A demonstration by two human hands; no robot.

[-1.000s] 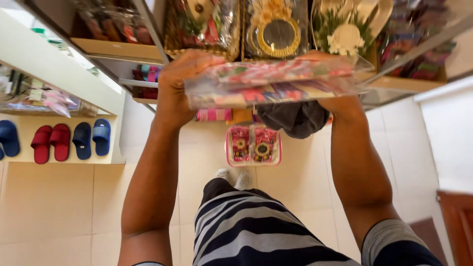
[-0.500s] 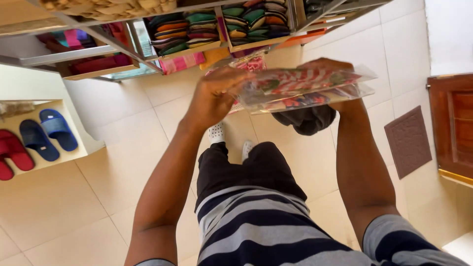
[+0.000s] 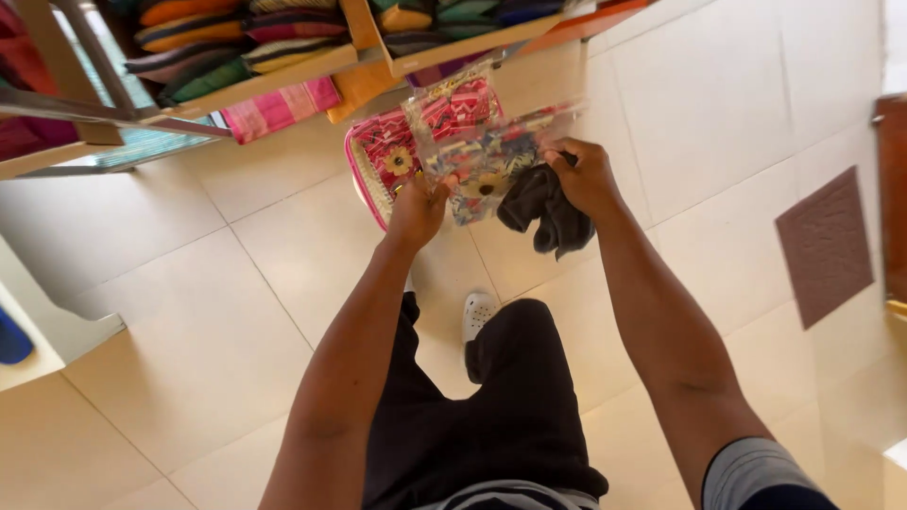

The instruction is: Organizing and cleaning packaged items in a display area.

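Head view. A flat, clear plastic packet [image 3: 477,142] with glossy, crinkled film is held out in front of the person, above the tiled floor [image 3: 217,312] and just below the front edge of the wooden shelf [image 3: 312,68]. Its contents are patterned in red, blue and yellow with a flower motif. The left hand [image 3: 416,212] pinches the packet's lower left corner, thumb on top. The right hand [image 3: 581,175] is closed on the packet's right edge and also clamps a soft, limp dark grey cloth [image 3: 546,212], which hangs beneath it.

Behind the packet, a pink-rimmed tray-shaped package [image 3: 378,161] with a red floral print lies on the floor. Folded fabrics [image 3: 213,42] in orange, green and maroon are stacked on the shelf. A pink striped cloth [image 3: 279,109] hangs under its edge.
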